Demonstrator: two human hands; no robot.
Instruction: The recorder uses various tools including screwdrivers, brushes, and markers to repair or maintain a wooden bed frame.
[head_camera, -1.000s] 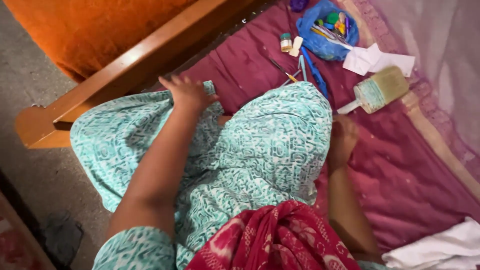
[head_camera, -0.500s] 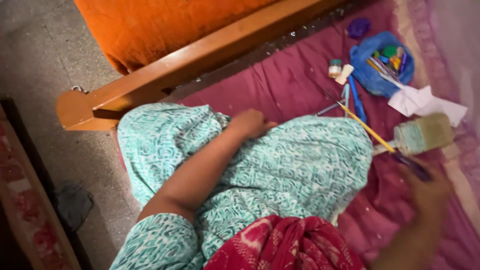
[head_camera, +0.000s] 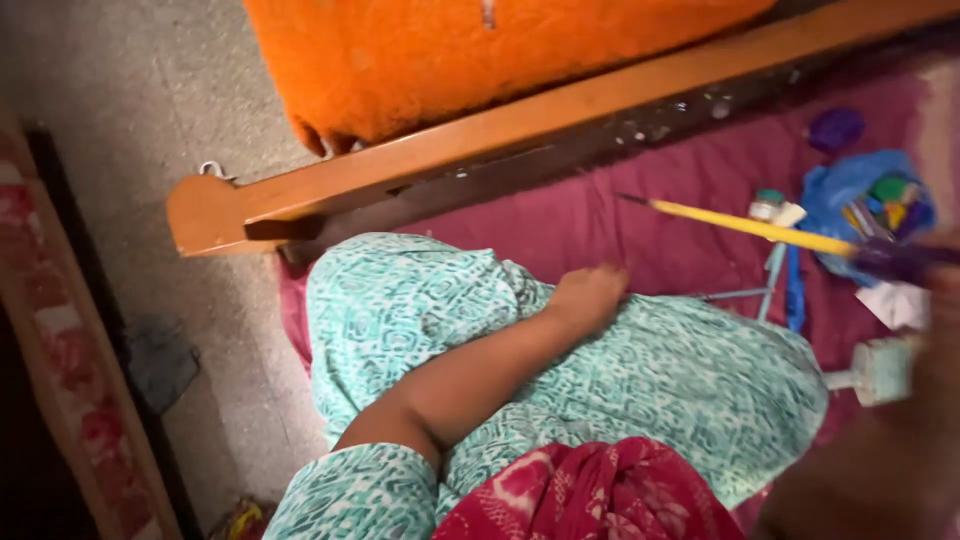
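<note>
I see the maroon cloth (head_camera: 620, 225) spread by the wooden rail (head_camera: 520, 140), with my teal-clad knee (head_camera: 600, 390) over it. My left hand (head_camera: 590, 297) rests on the knee, fingers loosely curled, holding nothing. My right hand (head_camera: 925, 300) is blurred at the frame's right edge; it grips a yellow brush (head_camera: 750, 225) by its dark end, tip pointing left above the cloth. Blue bag (head_camera: 860, 200) of paints lies beyond; a wide brush (head_camera: 880, 370) sits near the knee.
</note>
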